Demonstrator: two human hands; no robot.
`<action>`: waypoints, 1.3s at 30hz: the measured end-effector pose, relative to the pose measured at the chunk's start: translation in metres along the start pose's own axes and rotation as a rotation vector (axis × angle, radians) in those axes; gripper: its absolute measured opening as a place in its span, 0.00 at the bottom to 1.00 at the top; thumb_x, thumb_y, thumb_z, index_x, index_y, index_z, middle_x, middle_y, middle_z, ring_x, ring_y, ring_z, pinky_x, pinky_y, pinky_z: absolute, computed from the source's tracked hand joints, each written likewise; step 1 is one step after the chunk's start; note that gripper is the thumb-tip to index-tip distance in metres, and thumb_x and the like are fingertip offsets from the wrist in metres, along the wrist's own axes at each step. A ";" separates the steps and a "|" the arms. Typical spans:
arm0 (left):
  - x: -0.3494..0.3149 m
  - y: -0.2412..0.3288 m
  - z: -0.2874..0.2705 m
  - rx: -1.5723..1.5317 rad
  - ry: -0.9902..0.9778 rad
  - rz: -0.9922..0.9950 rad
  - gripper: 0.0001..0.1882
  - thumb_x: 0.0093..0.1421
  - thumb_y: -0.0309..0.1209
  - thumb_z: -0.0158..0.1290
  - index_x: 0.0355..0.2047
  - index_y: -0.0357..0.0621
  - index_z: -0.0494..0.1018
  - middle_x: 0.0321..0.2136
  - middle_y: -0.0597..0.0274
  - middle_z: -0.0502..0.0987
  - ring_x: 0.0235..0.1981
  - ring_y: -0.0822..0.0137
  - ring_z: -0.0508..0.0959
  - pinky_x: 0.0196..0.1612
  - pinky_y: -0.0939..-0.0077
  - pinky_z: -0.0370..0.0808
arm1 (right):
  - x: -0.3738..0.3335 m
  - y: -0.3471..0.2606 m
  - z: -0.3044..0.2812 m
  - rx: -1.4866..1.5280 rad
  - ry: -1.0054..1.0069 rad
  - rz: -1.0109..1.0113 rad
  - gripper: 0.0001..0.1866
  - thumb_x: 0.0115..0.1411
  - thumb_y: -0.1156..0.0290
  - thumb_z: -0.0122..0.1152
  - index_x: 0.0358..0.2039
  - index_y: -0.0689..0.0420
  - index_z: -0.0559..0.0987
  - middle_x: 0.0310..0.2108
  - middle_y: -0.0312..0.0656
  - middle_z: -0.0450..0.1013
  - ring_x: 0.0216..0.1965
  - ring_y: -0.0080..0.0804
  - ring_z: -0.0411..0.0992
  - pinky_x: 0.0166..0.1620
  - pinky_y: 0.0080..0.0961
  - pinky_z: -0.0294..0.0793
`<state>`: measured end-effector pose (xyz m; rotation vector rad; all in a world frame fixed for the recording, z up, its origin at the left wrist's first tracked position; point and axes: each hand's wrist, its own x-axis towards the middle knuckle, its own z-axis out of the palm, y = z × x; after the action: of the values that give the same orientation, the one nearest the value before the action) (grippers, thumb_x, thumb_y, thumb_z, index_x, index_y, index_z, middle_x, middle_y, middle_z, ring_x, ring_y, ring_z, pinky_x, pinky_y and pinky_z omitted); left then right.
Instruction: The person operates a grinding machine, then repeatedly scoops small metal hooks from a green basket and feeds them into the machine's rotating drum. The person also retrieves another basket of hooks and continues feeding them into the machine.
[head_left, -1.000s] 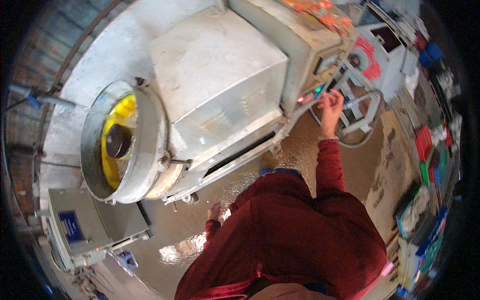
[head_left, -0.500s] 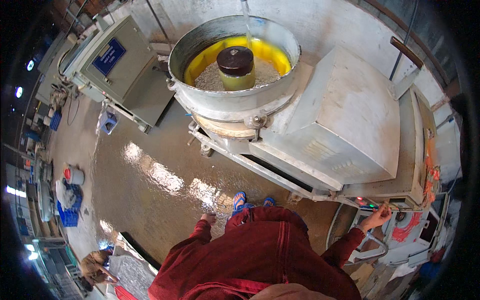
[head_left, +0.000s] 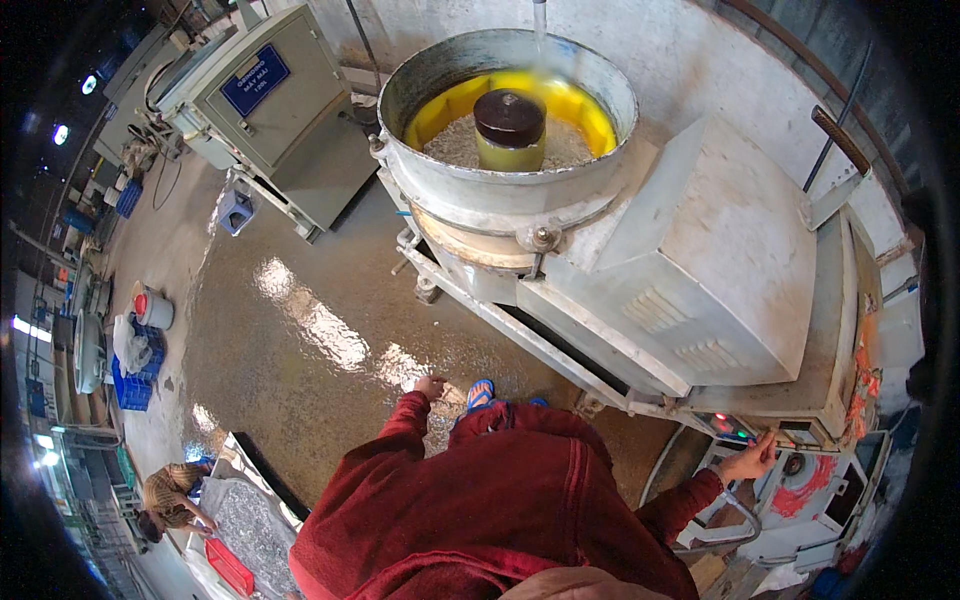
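Note:
My right hand (head_left: 752, 458) reaches to the control panel (head_left: 735, 428) at the near end of the machine. Its fingers are pinched together at the panel's edge, beside small red and green lights; whatever is between them is too small to make out. My left hand (head_left: 431, 387) hangs over the wet floor, loosely curled with nothing in it. Ahead stands a large round metal tub (head_left: 520, 186) with a yellow lining (head_left: 435, 118). Pale, chip-like pieces lie in it around a central post with a dark cap (head_left: 510, 116). Water runs in from a pipe (head_left: 540, 18) above.
A grey box-like machine (head_left: 285, 120) stands at the far left. Wet floor (head_left: 270, 350) lies between. At the left are a blue crate (head_left: 135, 385) and a white bucket (head_left: 152, 308). Another person (head_left: 172, 497) bends over a tray of grey material (head_left: 250, 530) with a red basket (head_left: 230, 567).
The view has shifted, so the machines sit further right. My left hand has moved slightly forward. My right hand stays at the panel, its fingers now closer against it. Water still runs into the tub.

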<state>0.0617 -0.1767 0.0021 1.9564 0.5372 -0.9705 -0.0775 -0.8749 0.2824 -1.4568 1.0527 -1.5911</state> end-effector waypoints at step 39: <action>-0.005 -0.039 0.017 -0.107 -0.134 -0.043 0.14 0.62 0.33 0.49 0.47 0.51 0.77 0.25 0.65 0.78 0.22 0.70 0.76 0.23 0.73 0.74 | -0.001 -0.013 0.006 0.087 -0.013 0.142 0.14 0.60 0.65 0.64 0.33 0.64 0.75 0.29 0.46 0.76 0.27 0.29 0.73 0.29 0.22 0.71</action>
<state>0.0255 -0.1708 -0.0196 1.7778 0.5449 -1.0694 -0.0713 -0.8690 0.2942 -1.3040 1.0431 -1.5057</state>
